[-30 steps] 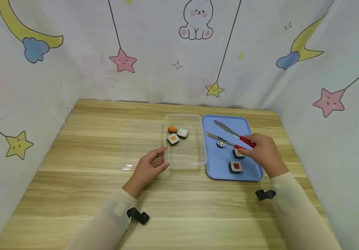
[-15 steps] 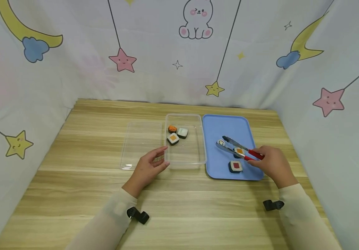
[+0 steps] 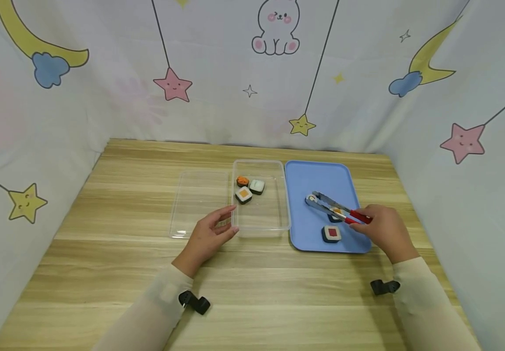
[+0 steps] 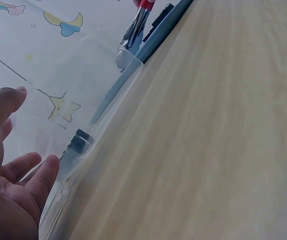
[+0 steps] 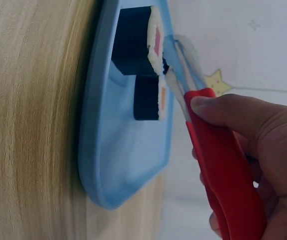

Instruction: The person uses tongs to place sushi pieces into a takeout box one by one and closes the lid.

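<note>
My right hand (image 3: 383, 229) holds red-handled tongs (image 5: 226, 170) over the blue tray (image 3: 318, 176). The two tong tips straddle a small round sushi roll (image 3: 310, 199). A sushi piece with an orange centre (image 3: 335, 218) lies partly behind the tongs, and one with a red centre (image 3: 332, 234) sits nearer the front. Relaxed fingers of my left hand (image 3: 206, 236) rest at the left wall of a clear plastic box (image 3: 263, 214). Inside the box are an orange-topped sushi (image 3: 242, 181), a white-topped one (image 3: 257, 186) and one with a yellow-orange centre (image 3: 243, 195).
A clear lid (image 3: 200, 197) lies flat to the left of the box. The tray stands right against the box's right side, on a wood-grain table (image 3: 252, 302). A printed white curtain (image 3: 217, 73) hangs behind the table and along both sides.
My right hand has drawn back toward the front right, lowering the tongs from above the tray onto the small roll. Their tips have come closer together. My left hand has stayed put.
</note>
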{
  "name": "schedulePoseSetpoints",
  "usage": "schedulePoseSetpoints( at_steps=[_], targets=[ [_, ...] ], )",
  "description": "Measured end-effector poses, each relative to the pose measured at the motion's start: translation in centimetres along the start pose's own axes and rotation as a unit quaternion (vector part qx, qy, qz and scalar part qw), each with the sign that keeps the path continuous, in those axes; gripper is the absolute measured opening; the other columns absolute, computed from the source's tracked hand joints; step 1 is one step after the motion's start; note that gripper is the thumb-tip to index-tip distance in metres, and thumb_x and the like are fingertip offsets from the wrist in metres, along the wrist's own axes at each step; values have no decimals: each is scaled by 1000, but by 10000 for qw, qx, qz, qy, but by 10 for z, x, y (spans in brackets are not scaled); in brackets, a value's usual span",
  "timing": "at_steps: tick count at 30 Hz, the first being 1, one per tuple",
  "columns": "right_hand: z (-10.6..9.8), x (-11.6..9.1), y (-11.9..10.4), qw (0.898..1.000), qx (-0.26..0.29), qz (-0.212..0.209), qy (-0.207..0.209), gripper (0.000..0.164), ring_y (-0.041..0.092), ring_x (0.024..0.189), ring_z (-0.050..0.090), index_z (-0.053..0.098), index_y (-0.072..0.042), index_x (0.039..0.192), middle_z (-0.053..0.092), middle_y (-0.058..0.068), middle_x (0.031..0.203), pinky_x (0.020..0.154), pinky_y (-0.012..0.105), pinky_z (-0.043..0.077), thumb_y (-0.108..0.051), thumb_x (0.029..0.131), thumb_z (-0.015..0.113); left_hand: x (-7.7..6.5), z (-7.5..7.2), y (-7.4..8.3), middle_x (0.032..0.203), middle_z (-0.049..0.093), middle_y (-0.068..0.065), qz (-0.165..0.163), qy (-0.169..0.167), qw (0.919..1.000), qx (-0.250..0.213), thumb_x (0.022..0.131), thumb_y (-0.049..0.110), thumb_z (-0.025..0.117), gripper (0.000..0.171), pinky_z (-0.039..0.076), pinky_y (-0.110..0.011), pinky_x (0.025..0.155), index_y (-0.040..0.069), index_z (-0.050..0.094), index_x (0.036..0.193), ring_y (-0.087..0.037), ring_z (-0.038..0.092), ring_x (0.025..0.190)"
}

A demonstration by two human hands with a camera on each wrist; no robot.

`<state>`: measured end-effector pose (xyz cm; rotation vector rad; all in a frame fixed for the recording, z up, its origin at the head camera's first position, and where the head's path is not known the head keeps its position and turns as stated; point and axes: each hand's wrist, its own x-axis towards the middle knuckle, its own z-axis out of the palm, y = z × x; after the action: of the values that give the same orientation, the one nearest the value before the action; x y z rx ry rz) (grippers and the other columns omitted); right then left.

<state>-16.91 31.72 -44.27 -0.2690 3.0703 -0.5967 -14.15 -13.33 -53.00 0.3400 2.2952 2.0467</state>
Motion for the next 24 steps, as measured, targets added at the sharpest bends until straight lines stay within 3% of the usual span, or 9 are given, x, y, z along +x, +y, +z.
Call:
schedulePoseSetpoints(
  at_steps=[12,19,24],
  targets=[
    [-10,9,-7,9979,130,-456,448,38,24,73,58,80,-2,114,71,6,85,59,32,49,-21,82,90,1,-1,-1,152,52,-16,-9,33,10000,-18,92,6,80,58,55,-34,104,2,58,145,-37,55,136],
    [-19,21,-28,9968,279,-563,487,40,27,80,63,79,-4,118,74,12,97,63,34,56,-23,84,89,1,-2,0,153,52,-14,-48,-3,10000,10,93,9,80,58,55,-31,104,4,58,146,-35,55,137],
    [-18,30,-52,9963,488,-638,294,40,29,84,65,78,-3,120,74,15,105,62,33,58,-22,85,88,0,-1,0,153,52,-14,-27,-12,10000,-5,93,8,80,58,55,-32,104,3,58,146,-35,55,137]
  ],
)
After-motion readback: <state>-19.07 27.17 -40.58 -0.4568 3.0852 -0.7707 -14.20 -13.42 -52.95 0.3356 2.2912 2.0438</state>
